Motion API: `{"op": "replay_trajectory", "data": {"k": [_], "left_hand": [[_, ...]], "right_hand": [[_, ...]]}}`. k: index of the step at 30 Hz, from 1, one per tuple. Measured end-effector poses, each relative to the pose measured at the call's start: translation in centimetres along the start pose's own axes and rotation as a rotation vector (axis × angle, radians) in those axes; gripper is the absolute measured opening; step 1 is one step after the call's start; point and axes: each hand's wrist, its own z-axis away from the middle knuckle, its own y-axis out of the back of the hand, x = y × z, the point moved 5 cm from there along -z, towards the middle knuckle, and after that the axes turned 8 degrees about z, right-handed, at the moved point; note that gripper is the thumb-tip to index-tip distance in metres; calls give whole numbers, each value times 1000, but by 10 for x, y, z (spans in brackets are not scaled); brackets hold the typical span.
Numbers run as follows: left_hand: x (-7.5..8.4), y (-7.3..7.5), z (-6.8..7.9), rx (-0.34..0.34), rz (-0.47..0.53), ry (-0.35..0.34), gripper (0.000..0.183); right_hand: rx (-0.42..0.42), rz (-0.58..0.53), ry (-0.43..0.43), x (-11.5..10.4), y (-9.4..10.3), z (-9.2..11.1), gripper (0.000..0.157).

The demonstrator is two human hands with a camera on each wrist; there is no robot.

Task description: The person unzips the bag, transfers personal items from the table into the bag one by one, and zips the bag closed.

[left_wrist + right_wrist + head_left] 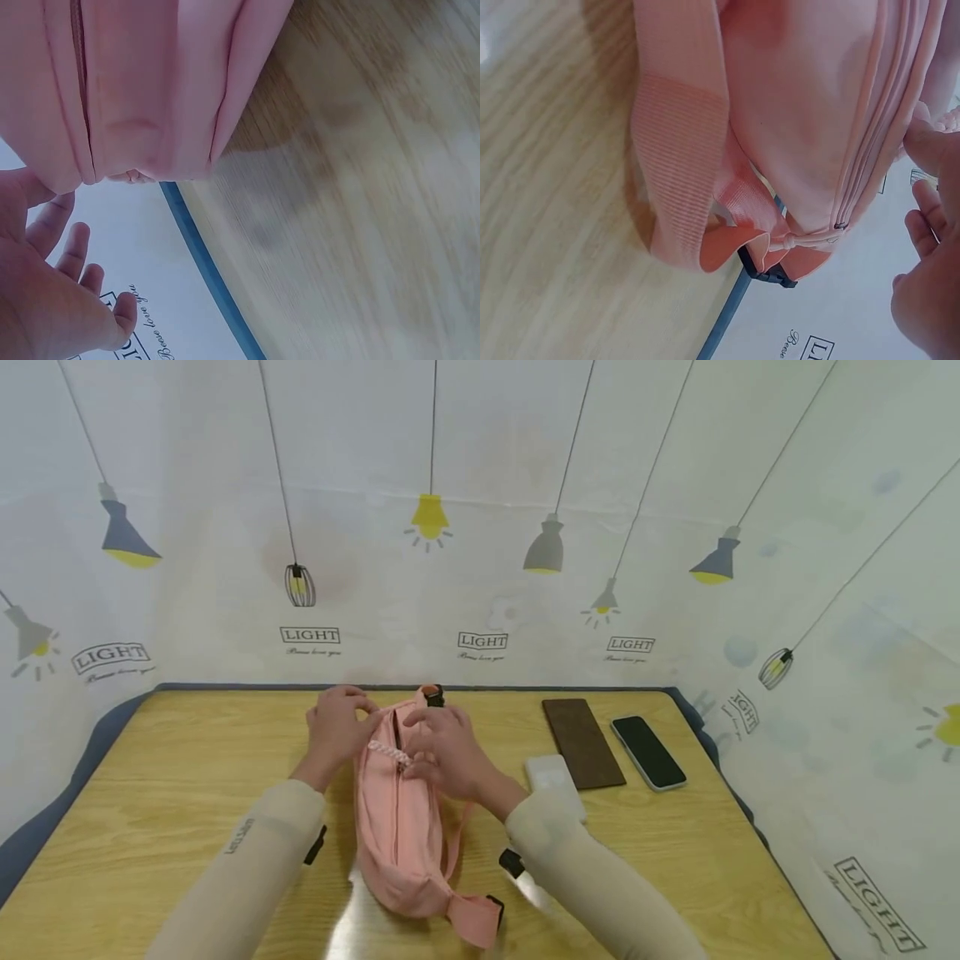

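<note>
A pink waist bag lies lengthwise on the table, its front zipper parted at the far end, where a dark gap shows. A braided pink-and-white cord hangs across the zipper. My left hand pinches the bag's far left edge between thumb and index finger; in the left wrist view the other fingers spread loosely. On the opposite side of the gap, my right hand grips the bag's edge, thumb close to the cord's end. The right wrist view shows the side strap and a black buckle.
Right of the bag lie a white flat case, a dark brown wallet and a phone. Black buckle pieces rest near the bag. A printed cloth wall rises behind the table.
</note>
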Motion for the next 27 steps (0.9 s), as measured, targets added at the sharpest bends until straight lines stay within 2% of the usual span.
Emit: {"op": "replay_trajectory", "data": {"k": [10, 18, 23, 27], "left_hand": [[-6, 6, 1, 2, -11, 14, 28], [-13, 7, -3, 0, -17, 27, 30], [-15, 10, -5, 0, -2, 37, 32], [-15, 13, -6, 2, 13, 49, 32]], "right_hand": [[-11, -50, 100, -12, 5, 16, 12], [2, -82, 171, -19, 9, 30, 14], [-10, -147, 187, -21, 13, 37, 15], [-30, -151, 194, -20, 15, 43, 13]]}}
